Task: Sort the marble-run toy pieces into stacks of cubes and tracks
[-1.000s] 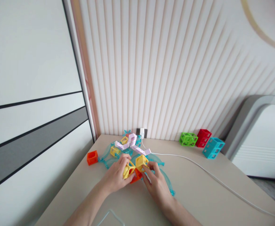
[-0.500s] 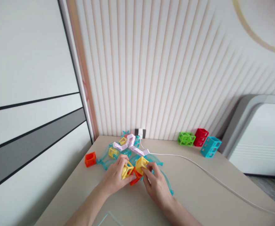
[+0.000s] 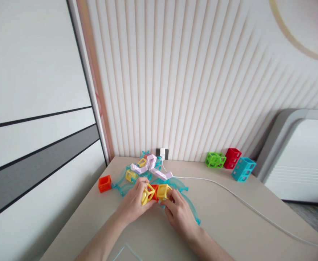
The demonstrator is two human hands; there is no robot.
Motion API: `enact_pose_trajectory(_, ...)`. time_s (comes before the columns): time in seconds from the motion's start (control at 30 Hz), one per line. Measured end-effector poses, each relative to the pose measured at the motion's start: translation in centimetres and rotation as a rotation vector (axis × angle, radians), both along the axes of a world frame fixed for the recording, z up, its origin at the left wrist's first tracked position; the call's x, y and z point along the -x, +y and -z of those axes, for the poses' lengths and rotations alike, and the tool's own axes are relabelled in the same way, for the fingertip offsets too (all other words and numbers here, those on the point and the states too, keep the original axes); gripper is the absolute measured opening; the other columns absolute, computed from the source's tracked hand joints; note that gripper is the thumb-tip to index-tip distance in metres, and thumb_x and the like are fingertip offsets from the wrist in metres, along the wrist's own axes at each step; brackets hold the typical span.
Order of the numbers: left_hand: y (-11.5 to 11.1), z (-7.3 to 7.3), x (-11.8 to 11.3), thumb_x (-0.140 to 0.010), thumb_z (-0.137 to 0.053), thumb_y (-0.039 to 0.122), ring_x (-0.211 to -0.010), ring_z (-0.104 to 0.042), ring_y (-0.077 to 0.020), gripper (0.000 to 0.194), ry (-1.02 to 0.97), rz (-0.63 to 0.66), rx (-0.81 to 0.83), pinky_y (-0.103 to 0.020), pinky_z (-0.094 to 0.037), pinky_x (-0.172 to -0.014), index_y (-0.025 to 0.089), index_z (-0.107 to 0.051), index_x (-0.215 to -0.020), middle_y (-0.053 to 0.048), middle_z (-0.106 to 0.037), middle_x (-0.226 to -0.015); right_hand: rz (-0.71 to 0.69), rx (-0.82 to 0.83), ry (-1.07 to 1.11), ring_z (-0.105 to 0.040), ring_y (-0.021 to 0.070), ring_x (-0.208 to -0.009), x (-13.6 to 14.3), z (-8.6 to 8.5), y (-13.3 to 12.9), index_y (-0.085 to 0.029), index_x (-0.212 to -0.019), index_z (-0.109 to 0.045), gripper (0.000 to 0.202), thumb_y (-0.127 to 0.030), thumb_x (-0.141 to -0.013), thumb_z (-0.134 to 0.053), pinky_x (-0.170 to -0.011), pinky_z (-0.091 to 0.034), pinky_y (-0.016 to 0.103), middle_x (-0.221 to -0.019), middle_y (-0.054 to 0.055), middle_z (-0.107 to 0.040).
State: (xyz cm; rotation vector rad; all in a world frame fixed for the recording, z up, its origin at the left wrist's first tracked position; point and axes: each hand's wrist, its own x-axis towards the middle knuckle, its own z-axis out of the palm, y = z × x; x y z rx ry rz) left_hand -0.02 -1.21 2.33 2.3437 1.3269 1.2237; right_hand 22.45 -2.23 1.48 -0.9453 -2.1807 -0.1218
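One yellow open-frame plastic block (image 3: 147,195), clamped in left hand (image 3: 134,198); second yellow open-frame plastic block (image 3: 163,192), at its three o'clock, pinched in right hand (image 3: 179,209). Orange-red plastic block (image 3: 155,188) sits between. Better hold outer edges, keep faces square, press evenly.

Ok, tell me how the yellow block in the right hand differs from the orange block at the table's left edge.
The yellow block is held by the right hand, while the orange block sits on the table, untouched by either hand.
The yellow block is close beside a second orange block, perhaps touching it; the orange block stands apart from other blocks.
Both are boxy, with squarish frames.
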Motion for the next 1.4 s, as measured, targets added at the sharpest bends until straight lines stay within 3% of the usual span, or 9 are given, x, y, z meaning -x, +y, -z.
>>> enact_pose_trajectory(0.27, 0.0, 0.0, 0.0, -0.083, -0.07, 0.017, -0.109, -0.069, -0.0256, 0.041, -0.03, -0.025, -0.047, -0.041, -0.06, -0.091, 0.026, -0.041, -0.11, -0.009, -0.058, -0.121, -0.006, 0.055, -0.047, -0.058, 0.0177, -0.079, -0.1, 0.3, -0.2, -0.023, -0.086, -0.066, 0.025, 0.0, -0.081, -0.058, -0.069, -0.051, 0.026, -0.089, 0.003, -0.057)
enact_pose_trajectory(0.53, 0.0, -0.2, 0.1, -0.083, -0.07, 0.019, -0.115, -0.068, -0.0276, 0.039, 0.003, -0.022, -0.052, -0.043, -0.059, -0.094, 0.026, -0.042, -0.109, -0.011, -0.059, -0.126, -0.018, 0.092, -0.022, -0.06, 0.0187, -0.082, -0.1, -0.4, -0.4, -0.025, -0.101, -0.071, 0.036, 0.001, -0.084, -0.053, -0.073, -0.054, 0.028, -0.09, 0.004, -0.058)
enact_pose_trajectory(1.0, -0.1, -0.4, 0.0, -0.082, -0.066, 0.018, -0.098, -0.074, -0.0251, 0.037, 0.202, 0.041, 0.05, -0.037, -0.063, -0.077, 0.025, -0.045, -0.112, -0.009, -0.065, -0.121, -0.001, 0.07, 0.157, -0.064, 0.0187, -0.083, -0.1, -0.3, -0.3, -0.026, -0.115, -0.067, 0.036, -0.007, -0.096, -0.044, -0.073, -0.058, 0.027, -0.096, 0.006, -0.059)
enact_pose_trajectory(1.1, -0.2, -0.7, 0.0, -0.084, -0.064, 0.021, -0.096, -0.074, -0.0247, 0.038, 0.202, 0.064, 0.059, -0.037, -0.062, -0.077, 0.025, -0.045, -0.116, -0.009, -0.065, -0.124, -0.007, 0.09, 0.166, -0.064, 0.0191, -0.085, -0.1, 0.0, -0.2, -0.026, -0.118, -0.066, 0.038, -0.006, -0.096, -0.043, -0.075, -0.058, 0.028, -0.098, 0.006, -0.06)
enact_pose_trajectory(1.23, -0.6, -0.9, 0.3, -0.087, -0.061, 0.024, -0.113, -0.069, -0.0266, 0.031, 0.083, 0.096, 0.002, -0.041, -0.059, -0.089, 0.026, -0.043, -0.113, -0.012, -0.062, -0.13, 0.002, 0.089, 0.191, -0.065, 0.0188, -0.086, -0.1, 0.0, -0.2, -0.027, -0.12, -0.065, 0.037, -0.007, -0.097, -0.043, -0.074, -0.058, 0.027, -0.099, 0.006, -0.061)
enact_pose_trajectory(1.4, -1.0, -1.0, 1.0, -0.089, -0.055, 0.025, -0.109, -0.068, -0.0264, 0.026, 0.058, 0.248, 0.005, -0.042, -0.057, -0.09, 0.025, -0.043, -0.112, -0.013, -0.064, -0.128, 0.009, 0.051, 0.211, -0.064, 0.0178, -0.083, -0.2, 0.0, -0.2, -0.027, -0.112, -0.067, 0.033, -0.008, -0.098, -0.045, -0.072, -0.056, 0.025, -0.096, 0.005, -0.061)
